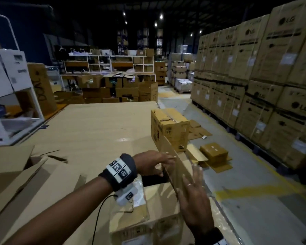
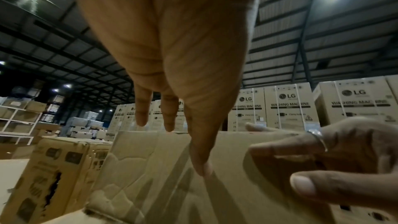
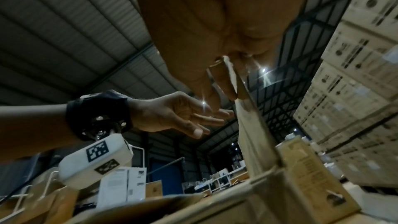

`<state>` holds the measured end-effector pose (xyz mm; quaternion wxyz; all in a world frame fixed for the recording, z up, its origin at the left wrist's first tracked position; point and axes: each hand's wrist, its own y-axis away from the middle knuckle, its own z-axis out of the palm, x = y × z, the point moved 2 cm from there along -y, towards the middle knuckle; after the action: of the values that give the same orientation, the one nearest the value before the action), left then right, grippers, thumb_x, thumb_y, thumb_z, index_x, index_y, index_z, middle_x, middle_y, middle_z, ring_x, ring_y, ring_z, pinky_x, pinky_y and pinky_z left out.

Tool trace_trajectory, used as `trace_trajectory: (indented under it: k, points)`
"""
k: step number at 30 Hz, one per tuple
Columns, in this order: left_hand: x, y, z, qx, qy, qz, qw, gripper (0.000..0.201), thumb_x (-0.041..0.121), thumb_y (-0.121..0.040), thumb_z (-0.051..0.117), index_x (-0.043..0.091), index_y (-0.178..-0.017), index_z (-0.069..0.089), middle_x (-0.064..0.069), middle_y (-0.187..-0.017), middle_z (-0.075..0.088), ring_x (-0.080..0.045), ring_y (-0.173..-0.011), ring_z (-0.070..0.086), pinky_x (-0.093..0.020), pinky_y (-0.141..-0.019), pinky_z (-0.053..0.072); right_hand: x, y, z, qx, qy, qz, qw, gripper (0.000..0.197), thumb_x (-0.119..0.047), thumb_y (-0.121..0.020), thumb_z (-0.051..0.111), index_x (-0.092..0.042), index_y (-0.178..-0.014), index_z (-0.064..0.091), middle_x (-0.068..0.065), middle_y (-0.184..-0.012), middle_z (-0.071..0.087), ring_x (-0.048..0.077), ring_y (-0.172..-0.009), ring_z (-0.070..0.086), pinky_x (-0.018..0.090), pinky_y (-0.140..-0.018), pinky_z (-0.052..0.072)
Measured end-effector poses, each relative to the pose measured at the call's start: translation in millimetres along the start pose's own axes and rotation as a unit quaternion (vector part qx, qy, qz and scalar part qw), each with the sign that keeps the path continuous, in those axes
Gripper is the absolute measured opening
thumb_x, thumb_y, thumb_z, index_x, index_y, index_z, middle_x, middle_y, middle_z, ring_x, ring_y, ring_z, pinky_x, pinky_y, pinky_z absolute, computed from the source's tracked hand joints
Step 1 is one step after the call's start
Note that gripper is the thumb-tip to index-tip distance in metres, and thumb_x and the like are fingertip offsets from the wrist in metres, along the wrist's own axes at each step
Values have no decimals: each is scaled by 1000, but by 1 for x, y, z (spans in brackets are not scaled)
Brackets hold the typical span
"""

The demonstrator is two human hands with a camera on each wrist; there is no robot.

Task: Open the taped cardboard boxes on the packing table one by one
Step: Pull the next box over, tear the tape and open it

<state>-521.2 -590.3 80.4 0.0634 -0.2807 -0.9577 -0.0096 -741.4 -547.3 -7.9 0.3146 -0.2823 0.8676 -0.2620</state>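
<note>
A brown cardboard box [image 1: 157, 209] sits at the table's near right edge, its right flap [image 1: 177, 174] raised and streaked with clear tape. My left hand [image 1: 157, 161] reaches across the opening, its fingers straight and its thumb touching the flap's [image 2: 150, 168] inner face. My right hand [image 1: 193, 200], a ring on one finger, lies flat against the same flap [image 3: 254, 134] with its fingers spread. Both hands show in each wrist view: left hand [image 2: 172, 57] [image 3: 172, 118], right hand [image 2: 333, 159] [image 3: 215, 23]. Behind stands a second box [image 1: 173, 128] [image 2: 49, 168] with torn tape on top.
The packing table [image 1: 95, 129] is covered in cardboard. Opened boxes [image 1: 16, 170] lie at its near left, by a white shelf [image 1: 7, 85]. Flattened cardboard [image 1: 214, 152] litters the floor to the right. Tall stacks of washing-machine cartons [image 1: 272, 85] line the aisle.
</note>
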Motion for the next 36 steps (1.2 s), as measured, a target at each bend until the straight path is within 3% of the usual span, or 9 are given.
trace_trajectory:
  k: [5, 9, 13, 16, 21, 25, 27, 31, 36]
  points:
    - [-11, -67, 16, -124, -27, -4, 992, 68, 17, -90, 73, 23, -152, 45, -5, -161, 38, -30, -147, 36, -42, -114, 36, 28, -15, -6, 5, 176, 51, 983, 69, -18, -77, 70, 5, -139, 53, 35, -158, 24, 54, -146, 20, 63, -119, 13]
    - [-23, -91, 39, -191, -5, -18, 981, 62, 11, -86, 76, 22, -144, 56, -4, -150, 54, -30, -141, 45, -41, -111, 41, 32, -1, 25, -11, 155, -44, 987, 35, -10, -84, 54, 4, -112, 70, 33, -141, 51, 49, -132, 48, 58, -108, 35]
    - [-45, -90, 67, -190, 65, -30, 979, 56, 16, -80, 82, 27, -133, 67, 1, -133, 68, -26, -121, 64, -39, -101, 51, 37, 1, 47, -175, 67, 78, 979, 43, -51, -82, 47, -24, -110, 64, 11, -121, 72, 26, -104, 73, 35, -82, 59]
    - [-54, -80, 82, -150, 101, -31, 983, 41, 20, -82, 82, 26, -122, 75, -1, -112, 77, -20, -98, 71, -36, -89, 55, 35, 5, 49, -254, 34, 124, 959, 40, -54, -96, 43, -26, -122, 56, 1, -127, 67, 25, -113, 65, 36, -87, 52]
    - [-51, -84, 75, -130, 70, 0, 989, 28, 19, -85, 79, 24, -112, 80, -2, -98, 79, -21, -86, 71, -17, -70, 45, 27, 7, 51, -141, 87, 92, 982, 18, -29, -78, 66, -21, -64, 59, 1, -49, 52, 24, -43, 56, 31, -38, 41]
    - [-48, -87, 74, -139, 49, -5, 989, 26, 20, -83, 80, 23, -109, 81, 0, -99, 79, -20, -86, 73, -18, -68, 41, 29, 10, 58, -92, 124, 72, 985, 45, -26, -97, 39, -22, -54, 52, -1, -45, 44, 20, -38, 48, 21, -35, 21]
    - [-47, -87, 73, -129, 52, -17, 990, 25, 20, -82, 80, 21, -107, 81, -2, -98, 79, -21, -86, 73, -19, -68, 39, 31, 8, 57, -124, 108, 103, 981, 36, -29, -87, 43, -25, -52, 53, -2, -43, 45, 12, -35, 48, 13, -42, 6]
    - [-46, -86, 76, -128, 35, -58, 989, 31, 13, -82, 77, 17, -113, 78, -5, -111, 77, -26, -102, 70, -26, -83, 48, 19, 1, 52, -86, 38, 107, 990, 25, -27, -82, 49, -19, -74, 72, 3, -57, 59, 28, -45, 58, 27, -40, 43]
    - [-41, -92, 85, -193, -40, -97, 976, 34, 11, -92, 62, 17, -124, 72, -11, -127, 69, -32, -118, 63, -39, -98, 50, 24, -27, 58, -138, 34, 76, 987, 27, -15, -58, 87, -22, -76, 69, -2, -54, 57, 19, -43, 57, 26, -37, 36]
